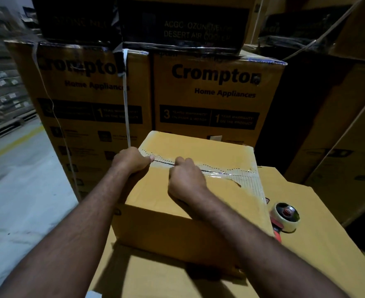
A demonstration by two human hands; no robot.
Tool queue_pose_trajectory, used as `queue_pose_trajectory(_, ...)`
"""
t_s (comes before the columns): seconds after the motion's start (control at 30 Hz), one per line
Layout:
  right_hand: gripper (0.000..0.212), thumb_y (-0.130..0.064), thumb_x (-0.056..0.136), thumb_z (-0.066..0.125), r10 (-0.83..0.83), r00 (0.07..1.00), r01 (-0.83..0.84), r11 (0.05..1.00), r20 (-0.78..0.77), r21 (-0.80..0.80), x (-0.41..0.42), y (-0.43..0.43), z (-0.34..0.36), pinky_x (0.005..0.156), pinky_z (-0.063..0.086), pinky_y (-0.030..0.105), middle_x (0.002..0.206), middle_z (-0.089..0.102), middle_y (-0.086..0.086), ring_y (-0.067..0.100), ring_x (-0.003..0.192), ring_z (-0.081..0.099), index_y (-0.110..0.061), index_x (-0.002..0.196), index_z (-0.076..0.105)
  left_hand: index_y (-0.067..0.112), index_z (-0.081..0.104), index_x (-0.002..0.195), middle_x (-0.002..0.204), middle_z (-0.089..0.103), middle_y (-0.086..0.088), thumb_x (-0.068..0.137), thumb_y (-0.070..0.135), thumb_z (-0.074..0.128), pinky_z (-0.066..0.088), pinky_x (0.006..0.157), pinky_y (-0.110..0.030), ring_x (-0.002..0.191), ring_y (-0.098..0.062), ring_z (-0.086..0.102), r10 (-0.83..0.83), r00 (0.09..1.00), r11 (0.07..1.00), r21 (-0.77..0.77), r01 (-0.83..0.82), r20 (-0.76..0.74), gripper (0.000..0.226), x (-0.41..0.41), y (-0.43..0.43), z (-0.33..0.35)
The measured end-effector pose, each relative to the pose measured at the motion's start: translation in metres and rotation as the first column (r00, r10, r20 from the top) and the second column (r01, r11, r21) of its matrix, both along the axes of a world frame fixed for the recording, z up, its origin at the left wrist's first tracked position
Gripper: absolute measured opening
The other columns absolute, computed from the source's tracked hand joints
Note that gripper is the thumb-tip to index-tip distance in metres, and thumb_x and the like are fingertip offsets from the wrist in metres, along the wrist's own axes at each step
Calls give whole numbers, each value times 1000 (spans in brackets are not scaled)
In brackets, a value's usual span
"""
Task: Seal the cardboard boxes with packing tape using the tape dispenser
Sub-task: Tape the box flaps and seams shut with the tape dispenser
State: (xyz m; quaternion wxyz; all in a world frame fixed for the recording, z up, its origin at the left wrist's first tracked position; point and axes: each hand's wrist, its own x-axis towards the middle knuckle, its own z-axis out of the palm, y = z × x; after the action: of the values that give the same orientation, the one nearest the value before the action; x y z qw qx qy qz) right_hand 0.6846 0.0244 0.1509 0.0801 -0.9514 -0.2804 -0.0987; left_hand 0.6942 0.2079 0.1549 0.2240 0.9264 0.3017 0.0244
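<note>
A small brown cardboard box [166, 222] rests on a larger flat carton [306, 244]. A strip of clear packing tape [237, 173] runs along its top seam and down the right side. My left hand [132, 161] grips the box's top left edge at the seam's end. With fingers curled, my right hand [185, 179] presses on the tape near the middle of the seam. The tape dispenser [284, 216], red with a clear roll, lies on the larger carton just right of the box, in neither hand.
Tall printed appliance cartons [216, 93] stand stacked right behind the box, with more cartons [349, 147] to the right. A white strap [126, 100] hangs down the left carton. Grey warehouse floor [16, 190] with a yellow line lies to the left.
</note>
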Motion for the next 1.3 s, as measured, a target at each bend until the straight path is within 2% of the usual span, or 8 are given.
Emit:
queue_pose_trajectory(0.2, 36, -46, 99, 47, 89, 991, -79, 991, -96, 105, 32, -39, -6, 97, 44, 38, 121, 52, -4, 17, 114, 47, -33, 129, 63, 14, 62, 126, 115, 67, -8, 90, 67, 56, 57, 86, -44, 97, -28, 66, -95, 995, 983, -158, 92, -9, 64, 3, 19, -11)
queue_pose_trajectory(0.33, 33, -42, 97, 48, -189, 980, 184, 978, 52, 100, 67, -100, -5, 76, 47, 32, 102, 61, -1, 22, 90, 58, -24, 110, 73, 11, 70, 111, 103, 72, -7, 95, 58, 60, 55, 71, -35, 89, -25, 71, -167, 984, 954, -263, 144, -69, 50, 11, 26, -1)
queue_pose_trajectory(0.43, 33, -43, 97, 50, -442, 887, 435, 897, 134, 78, 92, -147, -6, 86, 49, 40, 110, 62, 5, 26, 98, 57, -23, 114, 71, 10, 69, 106, 104, 72, -10, 97, 51, 61, 56, 74, -36, 92, -26, 70, -206, 965, 942, -298, 152, -160, 43, 18, 29, 13)
queue_pose_trajectory(0.63, 40, -30, 101, 47, -407, 896, 436, 880, -176, 186, 131, -164, -10, 94, 46, 38, 141, 45, 16, 30, 121, 50, -7, 133, 53, 16, 53, 128, 92, 58, 0, 100, 19, 63, 49, 51, -23, 77, -13, 60, -197, 979, 909, -366, 202, 53, 29, 54, 22, 23)
queue_pose_trajectory(0.77, 30, -18, 98, 46, -429, 889, 455, 869, -161, 197, 152, -163, -7, 77, 46, 35, 124, 54, 17, 28, 100, 55, -3, 122, 55, 12, 50, 144, 92, 54, 5, 101, 29, 63, 53, 67, -33, 85, -18, 62, -197, 968, 910, -339, 239, 154, 49, 77, 25, 16)
queue_pose_trajectory(0.97, 44, -25, 105, 40, -379, 832, 523, 780, -405, 345, 184, -161, -10, 110, 38, 45, 153, 39, 16, 34, 135, 44, -15, 148, 45, 15, 39, 155, 148, 53, -9, 99, 29, 66, 51, 98, -41, 120, -26, 60, -163, 956, 923, -306, 235, 243, 64, 77, 32, -7)
queue_pose_trajectory(1.13, 43, -36, 104, 39, -423, 825, 552, 746, -374, 374, 193, -152, -18, 88, 45, 40, 138, 55, 12, 29, 119, 55, -21, 143, 48, 21, 34, 155, 107, 59, -1, 104, 19, 56, 54, 66, -33, 87, -20, 64, -187, 976, 867, -447, 219, 115, 55, 82, 35, 6)
queue_pose_trajectory(1.3, 48, -46, 103, 36, -489, 821, 570, 713, -293, 409, 196, -157, -34, 99, 47, 47, 143, 52, 11, 33, 126, 52, -26, 147, 43, 28, 45, 139, 140, 50, -19, 91, 40, 47, 56, 90, -53, 115, -40, 60, -189, 980, 892, -407, 195, 55, 50, 140, 70, -16)
